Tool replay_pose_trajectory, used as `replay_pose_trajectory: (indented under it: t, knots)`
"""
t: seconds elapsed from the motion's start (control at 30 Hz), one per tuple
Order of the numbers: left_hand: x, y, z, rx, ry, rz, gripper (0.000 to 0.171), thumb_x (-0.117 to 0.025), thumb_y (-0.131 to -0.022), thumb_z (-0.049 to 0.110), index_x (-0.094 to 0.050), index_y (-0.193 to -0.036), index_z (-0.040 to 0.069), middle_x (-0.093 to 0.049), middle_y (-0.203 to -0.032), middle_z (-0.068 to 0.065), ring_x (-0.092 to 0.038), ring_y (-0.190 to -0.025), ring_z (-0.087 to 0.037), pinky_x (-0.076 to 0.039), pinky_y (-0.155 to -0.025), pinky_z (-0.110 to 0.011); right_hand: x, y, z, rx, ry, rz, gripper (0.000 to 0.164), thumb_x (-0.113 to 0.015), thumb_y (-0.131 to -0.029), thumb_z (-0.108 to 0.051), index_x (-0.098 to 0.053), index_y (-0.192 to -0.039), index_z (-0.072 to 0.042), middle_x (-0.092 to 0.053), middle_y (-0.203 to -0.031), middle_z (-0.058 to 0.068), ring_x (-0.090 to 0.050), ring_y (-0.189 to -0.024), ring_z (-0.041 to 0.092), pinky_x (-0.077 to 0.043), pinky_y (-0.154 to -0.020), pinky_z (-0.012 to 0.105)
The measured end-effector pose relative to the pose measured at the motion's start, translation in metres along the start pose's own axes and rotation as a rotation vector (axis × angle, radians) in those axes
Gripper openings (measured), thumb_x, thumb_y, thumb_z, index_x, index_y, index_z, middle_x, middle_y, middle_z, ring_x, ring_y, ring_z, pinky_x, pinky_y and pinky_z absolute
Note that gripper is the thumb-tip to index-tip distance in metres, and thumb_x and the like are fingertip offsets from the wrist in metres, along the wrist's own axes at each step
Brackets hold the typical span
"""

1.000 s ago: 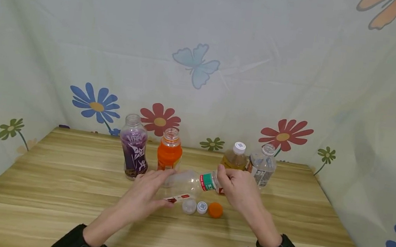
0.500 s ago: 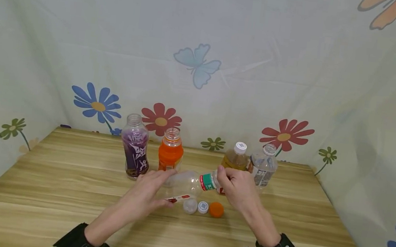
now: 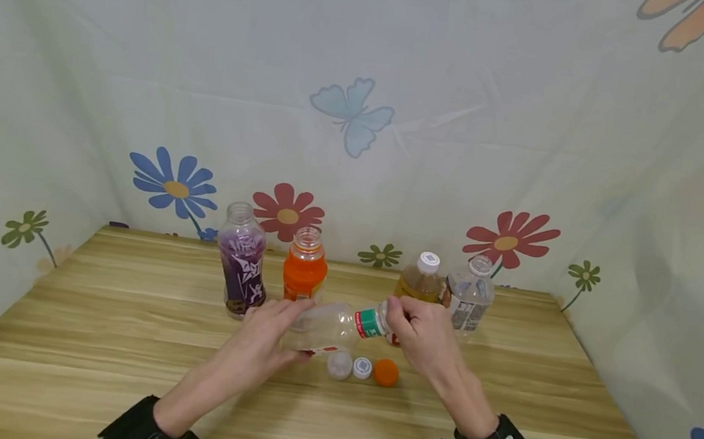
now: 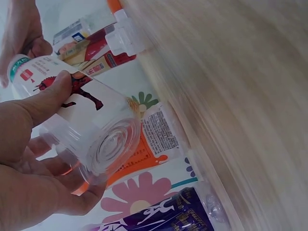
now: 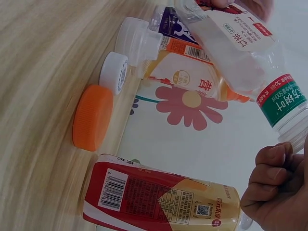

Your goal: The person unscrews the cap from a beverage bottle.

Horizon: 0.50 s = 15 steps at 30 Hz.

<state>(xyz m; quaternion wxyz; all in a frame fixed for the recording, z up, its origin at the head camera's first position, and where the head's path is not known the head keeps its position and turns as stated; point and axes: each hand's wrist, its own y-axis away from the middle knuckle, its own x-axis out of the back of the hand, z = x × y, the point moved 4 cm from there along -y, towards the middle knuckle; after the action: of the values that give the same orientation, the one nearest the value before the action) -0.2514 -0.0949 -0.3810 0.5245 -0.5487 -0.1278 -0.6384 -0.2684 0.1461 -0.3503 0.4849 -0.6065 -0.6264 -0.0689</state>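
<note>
A clear plastic bottle [image 3: 330, 324] with a green neck band and a white-and-red label is tilted in mid-air, its mouth end to the right. My left hand [image 3: 263, 336] grips its body near the base; in the left wrist view the thumb [image 4: 55, 91] presses the label and the fingers wrap beneath. My right hand [image 3: 428, 335] pinches the mouth end with curled fingers, which hide whatever sits on the mouth. Below the bottle, a translucent cap [image 3: 339, 365], a white cap [image 3: 362, 368] and an orange cap [image 3: 385, 372] lie in a row on the table.
Behind my left hand stand an uncapped purple-labelled bottle [image 3: 242, 265] and an uncapped orange bottle [image 3: 305, 272]. Toward the back right are a white-capped amber bottle [image 3: 420, 279] and a clear bottle [image 3: 470, 298]. A flower-print curtain [image 3: 355, 191] encloses the wooden table [image 3: 84, 334].
The bottle has turned slightly in my left hand, so less of its label shows in the head view. My right hand stays at the mouth end.
</note>
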Motion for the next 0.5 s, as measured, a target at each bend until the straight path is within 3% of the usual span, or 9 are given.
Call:
replay_pose_trajectory:
  t: [0.27, 0.5]
  knots:
    - [-0.0006, 0.0012, -0.0015, 0.0, 0.029, -0.036, 0.073, -0.088, -0.073, 0.025, -0.056, -0.136, 0.008, -0.061, -0.126, -0.005, -0.056, -0.113, -0.026, -0.041, -0.092, -0.044, -0.0008, 0.0004, -0.0009, 0.056, 0.017, 0.0, 0.035, -0.048, -0.101, -0.027, -0.057, -0.069, -0.016, -0.054, -0.062, -0.011, -0.048, -0.049, 0.005, -0.038, -0.042, 0.02]
    - [-0.002, 0.0022, -0.0033, 0.002, 0.115, -0.11, 0.073, -0.086, -0.075, 0.023, -0.053, -0.138, 0.005, -0.058, -0.131, -0.005, -0.055, -0.119, -0.026, -0.039, -0.1, -0.039, 0.0006, -0.0005, -0.004, 0.178, 0.029, 0.005, 0.026, -0.054, -0.1, -0.025, -0.054, -0.076, -0.016, -0.052, -0.066, -0.014, -0.05, -0.053, 0.002, -0.04, -0.046, 0.017]
